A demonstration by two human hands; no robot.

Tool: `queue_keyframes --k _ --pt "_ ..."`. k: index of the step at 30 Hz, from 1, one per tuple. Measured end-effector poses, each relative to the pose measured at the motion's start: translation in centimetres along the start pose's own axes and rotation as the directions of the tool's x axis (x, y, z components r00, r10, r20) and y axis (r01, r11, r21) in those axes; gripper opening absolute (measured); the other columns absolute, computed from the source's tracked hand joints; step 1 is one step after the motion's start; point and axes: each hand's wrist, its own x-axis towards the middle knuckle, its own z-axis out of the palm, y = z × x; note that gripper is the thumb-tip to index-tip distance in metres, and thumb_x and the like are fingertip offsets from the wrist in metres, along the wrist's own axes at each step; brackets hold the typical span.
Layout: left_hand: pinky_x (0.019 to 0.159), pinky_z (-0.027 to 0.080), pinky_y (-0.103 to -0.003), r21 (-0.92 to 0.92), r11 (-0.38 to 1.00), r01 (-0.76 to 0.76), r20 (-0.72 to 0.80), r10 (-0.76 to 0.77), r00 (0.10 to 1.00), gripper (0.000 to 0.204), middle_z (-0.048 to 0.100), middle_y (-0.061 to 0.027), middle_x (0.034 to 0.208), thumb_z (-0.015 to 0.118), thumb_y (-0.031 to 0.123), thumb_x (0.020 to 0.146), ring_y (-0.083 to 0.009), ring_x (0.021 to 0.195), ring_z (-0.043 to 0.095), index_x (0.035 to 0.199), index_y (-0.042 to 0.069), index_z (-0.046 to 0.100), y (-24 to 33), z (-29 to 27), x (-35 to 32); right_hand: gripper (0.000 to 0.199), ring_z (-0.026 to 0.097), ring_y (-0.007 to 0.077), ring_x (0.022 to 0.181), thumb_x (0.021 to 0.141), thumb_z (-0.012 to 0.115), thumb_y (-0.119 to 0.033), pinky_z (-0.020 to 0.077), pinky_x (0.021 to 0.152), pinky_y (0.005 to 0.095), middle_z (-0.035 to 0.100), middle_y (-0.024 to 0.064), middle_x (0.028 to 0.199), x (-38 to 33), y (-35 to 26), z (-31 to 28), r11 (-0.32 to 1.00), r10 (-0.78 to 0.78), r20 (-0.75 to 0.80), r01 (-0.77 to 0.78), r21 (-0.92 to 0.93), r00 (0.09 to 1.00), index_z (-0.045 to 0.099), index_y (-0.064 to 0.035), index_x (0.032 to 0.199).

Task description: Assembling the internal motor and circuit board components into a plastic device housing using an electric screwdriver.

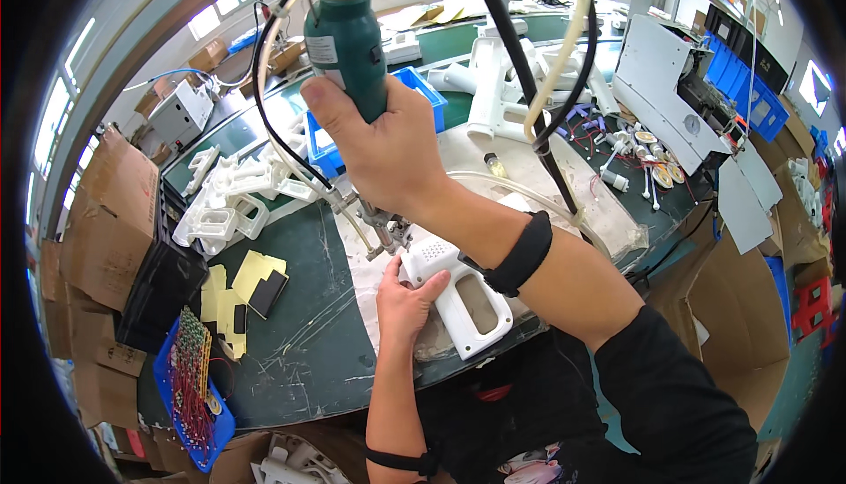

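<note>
My right hand (383,145) is wrapped round the green body of a power screwdriver (345,39), which points down. The metal nose of the screwdriver meets, or comes very close to, the top left end of a white plastic housing (476,308); the exact contact is too small to tell. That housing has a looped handle and a patch of small holes, and lies on a pale worn sheet (573,184). My left hand (407,303) grips it near the screwdriver's nose, thumb on top and fingers along the left side.
White plastic parts (233,189) pile up at the left, near a blue bin (432,96). Yellow pieces (231,308) and a blue tray of wired circuit boards (198,396) sit at the near left. Small wired components (648,154) lie right. Cables (520,70) hang overhead.
</note>
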Motion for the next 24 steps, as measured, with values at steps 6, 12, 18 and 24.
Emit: queue_keyframes --k 6,12,18,24 --pt "0.079 0.053 -0.030 0.010 1.000 0.004 0.001 -0.004 1.000 0.087 0.066 -0.0179 0.108 0.085 0.017 0.069 -0.0194 0.093 0.066 0.137 -0.011 0.038 0.1 0.1 -0.1 0.041 0.046 0.0020 0.055 0.089 0.068 -0.042 0.0359 0.048 0.0212 0.053 -0.0047 0.064 0.9 -0.7 -0.6 0.989 -0.077 -0.022 0.079 0.123 0.997 0.063 -0.0018 0.088" --pt "0.079 0.053 -0.029 -0.054 0.998 0.035 0.017 -0.034 0.999 0.085 0.066 -0.0171 0.109 0.084 0.013 0.070 -0.0191 0.093 0.066 0.137 -0.010 0.038 0.6 0.1 -0.3 0.040 0.045 0.0014 0.050 0.088 0.069 -0.043 0.0327 0.042 0.0193 0.050 -0.0054 0.062 1.0 -0.8 -0.4 0.964 -0.065 -0.024 0.069 0.257 0.998 0.062 -0.0035 0.089" --pt "0.077 0.054 -0.029 -0.109 0.994 0.017 0.058 -0.011 0.998 0.086 0.066 -0.0166 0.109 0.084 0.013 0.070 -0.0185 0.090 0.066 0.138 -0.010 0.036 0.7 0.2 -0.2 0.044 0.055 0.0094 0.062 0.087 0.069 -0.044 0.0458 0.059 0.0284 0.064 0.0039 0.069 0.7 -0.3 -0.4 0.997 0.047 0.012 -0.047 0.059 0.999 0.069 -0.0011 0.097" --pt "0.074 0.053 -0.028 -0.086 0.996 -0.010 0.038 0.013 0.999 0.087 0.067 -0.0161 0.106 0.084 0.013 0.071 -0.0165 0.087 0.066 0.139 -0.010 0.036 0.0 0.1 0.1 0.044 0.055 0.0118 0.060 0.086 0.067 -0.045 0.0463 0.059 0.0296 0.062 0.0056 0.065 0.3 -0.3 0.6 0.998 0.054 0.098 -0.057 0.031 0.994 0.067 -0.0012 0.094"
